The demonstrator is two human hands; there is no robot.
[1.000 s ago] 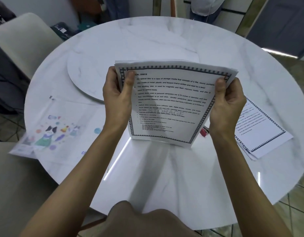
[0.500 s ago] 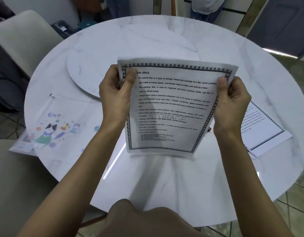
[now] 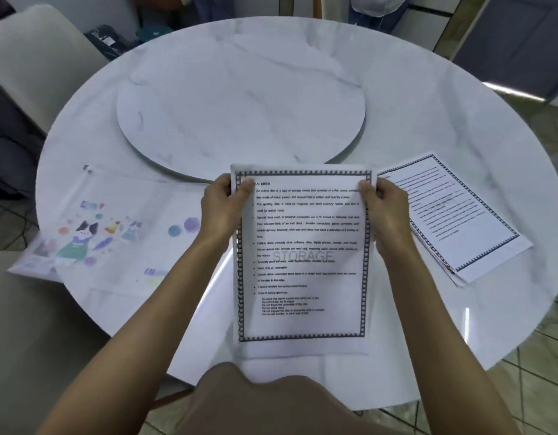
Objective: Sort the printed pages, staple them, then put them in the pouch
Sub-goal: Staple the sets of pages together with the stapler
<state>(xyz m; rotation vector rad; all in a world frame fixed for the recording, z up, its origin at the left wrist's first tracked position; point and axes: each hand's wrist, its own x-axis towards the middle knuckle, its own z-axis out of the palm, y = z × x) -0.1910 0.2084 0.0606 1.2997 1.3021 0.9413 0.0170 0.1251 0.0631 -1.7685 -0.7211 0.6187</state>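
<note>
- The left hand (image 3: 222, 208) is gripping the upper left corner of the printed pages (image 3: 302, 262), thumb pressing on the front and fingers curling behind.
- The right hand (image 3: 386, 211) is doing the same at the upper right corner, its thumb lying on the patterned border.
- The held pages are facing up towards the camera, squared straight on, with the grey word "STORAGE" showing across the middle of the top sheet.
- Their lower edge is sitting close to the near rim of the bench (image 3: 428, 98); I cannot tell whether they are touching the surface.
- A second stack of pages (image 3: 466, 221) is lying flat on the bench just to the right of the right hand, turned at an angle, with sheet edges fanning out along its near side.
- The pouch (image 3: 114, 227), clear with a cartoon cat and coloured dots, is lying flat on the left of the bench, its left corner hanging over the rim.
- A round marble turntable (image 3: 240, 105) is sitting in the bench's centre, its near edge running just behind the held pages.
- A pale chair (image 3: 36, 58) is standing off at the far left.
</note>
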